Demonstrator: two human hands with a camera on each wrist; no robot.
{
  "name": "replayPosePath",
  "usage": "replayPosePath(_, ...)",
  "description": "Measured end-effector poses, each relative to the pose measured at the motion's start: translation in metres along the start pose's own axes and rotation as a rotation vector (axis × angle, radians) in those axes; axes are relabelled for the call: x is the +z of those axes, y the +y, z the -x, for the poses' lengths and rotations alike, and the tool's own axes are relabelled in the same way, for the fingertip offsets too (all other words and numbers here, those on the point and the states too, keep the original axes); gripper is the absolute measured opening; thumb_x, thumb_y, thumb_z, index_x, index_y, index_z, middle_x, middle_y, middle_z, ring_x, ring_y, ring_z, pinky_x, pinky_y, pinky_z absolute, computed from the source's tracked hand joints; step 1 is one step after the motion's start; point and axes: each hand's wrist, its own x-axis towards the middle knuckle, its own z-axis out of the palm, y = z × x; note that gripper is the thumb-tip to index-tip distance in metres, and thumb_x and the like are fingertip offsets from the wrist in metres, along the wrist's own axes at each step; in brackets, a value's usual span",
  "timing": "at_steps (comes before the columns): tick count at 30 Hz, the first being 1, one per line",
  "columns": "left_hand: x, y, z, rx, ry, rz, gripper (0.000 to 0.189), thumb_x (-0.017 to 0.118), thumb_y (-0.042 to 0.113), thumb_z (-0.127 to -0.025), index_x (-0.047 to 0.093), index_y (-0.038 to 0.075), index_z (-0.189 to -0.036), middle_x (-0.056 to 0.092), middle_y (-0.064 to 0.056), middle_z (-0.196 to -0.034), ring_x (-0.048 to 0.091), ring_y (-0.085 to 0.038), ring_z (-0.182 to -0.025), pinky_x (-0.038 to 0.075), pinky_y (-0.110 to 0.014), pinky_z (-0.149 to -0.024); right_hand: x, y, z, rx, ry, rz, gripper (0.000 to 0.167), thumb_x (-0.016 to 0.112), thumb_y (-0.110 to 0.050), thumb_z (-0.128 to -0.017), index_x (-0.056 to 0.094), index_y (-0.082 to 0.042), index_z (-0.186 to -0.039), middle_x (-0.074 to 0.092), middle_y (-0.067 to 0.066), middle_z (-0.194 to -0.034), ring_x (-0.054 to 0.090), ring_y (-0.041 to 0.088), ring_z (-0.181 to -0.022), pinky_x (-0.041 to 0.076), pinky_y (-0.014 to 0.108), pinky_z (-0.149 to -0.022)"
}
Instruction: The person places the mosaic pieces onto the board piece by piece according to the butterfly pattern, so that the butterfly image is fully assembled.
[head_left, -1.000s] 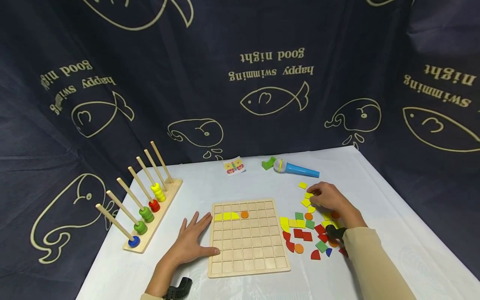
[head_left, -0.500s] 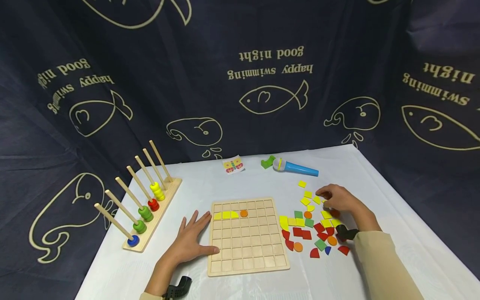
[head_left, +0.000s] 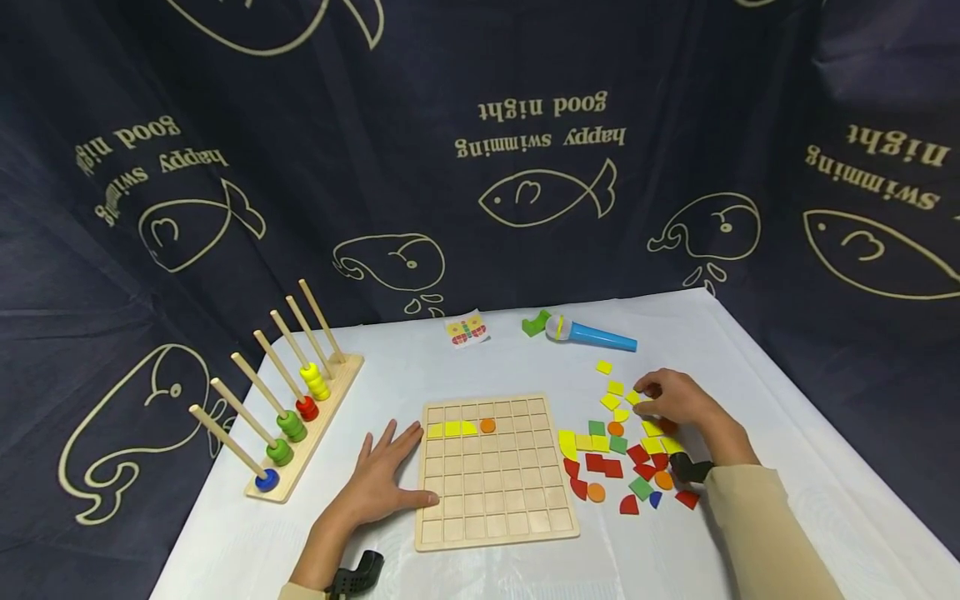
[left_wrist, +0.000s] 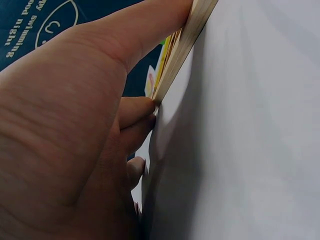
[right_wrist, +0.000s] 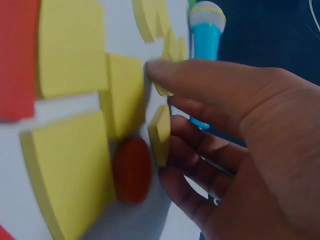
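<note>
In the head view, my left hand (head_left: 377, 483) lies spread at the left side of a wooden grid board (head_left: 495, 543), its thumb over the edge. In the left wrist view the thumb (left_wrist: 145, 30) presses along the board's side (left_wrist: 185, 50). One upper row of the board bears yellow pieces (head_left: 452, 428) and an orange disc (head_left: 488, 426). My right hand (head_left: 678, 398) reaches into loose shape tiles, thumb and index finger at opposite edges of a yellow square tile (head_left: 632, 397); I cannot tell if they grip it. Another yellow tile (right_wrist: 160, 135) lies under its other fingers.
Several red (head_left: 612, 469), green (head_left: 618, 445) and yellow tiles spread right of the board. A blue toy microphone (head_left: 603, 337), a green block (head_left: 536, 323) and a butterfly card (head_left: 467, 329) lie at the back. A peg stand with coloured rings (head_left: 330, 408) stands left.
My right hand has shifted right from the upper yellow tiles, and its thumb has then come left to the lower edge of a yellow tile. The left hand stays at the board.
</note>
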Motion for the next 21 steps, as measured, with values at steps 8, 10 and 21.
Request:
replayPosePath(8,0.000,0.000,-0.001,0.002,-0.003,-0.003,0.114,0.071,0.075,-0.061,0.035,0.015,-0.151,0.031,0.001,-0.154,0.008,-0.031,-0.145,-0.006,-0.058,-0.110,0.009,-0.014,-0.002,-0.031,-0.001,-0.026,0.036,0.076,-0.012,-0.080,0.069,-0.007,-0.115,0.059,0.009,-0.101,0.051,0.026,-0.089,0.054,0.036,-0.074)
replayPosePath(10,0.000,0.001,-0.001,0.003,-0.005,-0.001,0.114,0.071,0.075,-0.061,0.034,0.015,-0.151,0.030,0.001,-0.154,0.008,-0.030,-0.145,-0.006,-0.058,-0.111,0.010,-0.017,-0.001,-0.039,-0.015,-0.031,0.035,0.074,-0.009,-0.080,0.069,-0.009,-0.115,0.058,0.009,-0.105,0.051,0.027,-0.090,0.054,0.037,-0.075)
replayPosePath(21,-0.001,0.002,0.000,0.000,0.004,0.005,0.112,0.073,0.072,-0.062,0.034,0.016,-0.151,0.031,0.001,-0.154,0.009,-0.031,-0.144,-0.006,-0.057,-0.111,0.010,-0.031,0.003,-0.036,-0.023,-0.024,0.036,0.079,-0.010,-0.077,0.070,-0.008,-0.112,0.061,0.008,-0.103,0.053,0.026,-0.088,0.055,0.032,-0.067)
